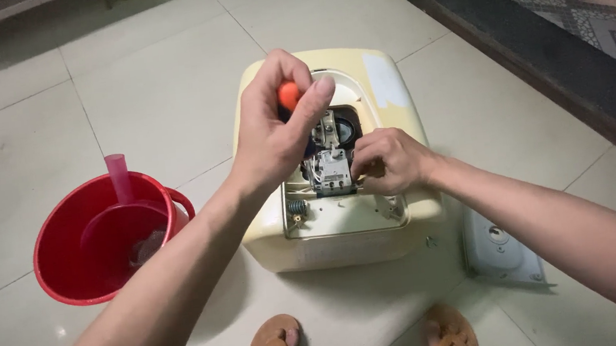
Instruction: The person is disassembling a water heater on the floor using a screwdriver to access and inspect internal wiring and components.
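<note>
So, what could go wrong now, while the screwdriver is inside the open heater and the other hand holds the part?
1. The right hand steadies the grey part right beside the screwdriver that the left hand drives; a slip could jab its fingers.
2. The red bucket stands close to the left forearm and might get knocked.
3. The loose cover lies near the feet and could be stepped on.
</note>
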